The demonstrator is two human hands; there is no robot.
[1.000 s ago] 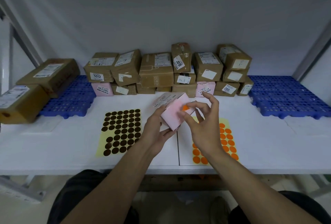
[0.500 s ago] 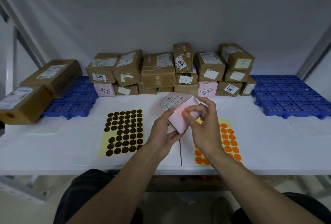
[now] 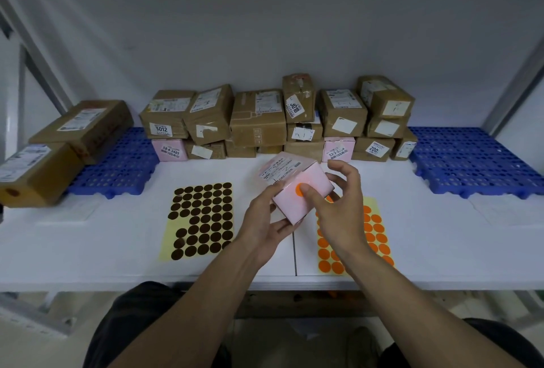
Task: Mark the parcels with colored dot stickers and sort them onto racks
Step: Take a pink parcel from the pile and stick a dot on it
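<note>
White bench point(image 3: 88, 238) inside a grey-walled shelving bay, both hands working over its middle seam.

Left hand point(image 3: 265, 220) cups a pink parcel point(image 3: 306, 191) from below and the left side, fingers wrapped under it, tilted so a plain pink face points up at the camera. Reads as deliberate: printed label point(image 3: 279, 168) stays on the top face, so the blank side is free for marking.

Right hand point(image 3: 335, 208) is not gripping anything. Thumb presses an orange dot point(image 3: 298, 190) flat onto that face, other fingers spread and arched clear of the box. Looks like the rub-down step, with the left hand as the backstop for the push.

Orange sticker sheet point(image 3: 374, 229) lies directly under the right hand, brown sticker sheet point(image 3: 200, 220) just left of the left hand. One colour per side, so each is a short reach.

Unmarked stack of brown parcels point(image 3: 259, 120) sits beyond both hands against the wall, a couple of pink ones in the bottom row. Blue pallet point(image 3: 123, 158) far left of the left hand already carries two cartons point(image 3: 79, 129); one has a dark dot on its near end. Blue pallet on the right point(image 3: 471, 158) far out past the right hand is bare. My guess is orange goes right, but nothing confirms it.
</note>
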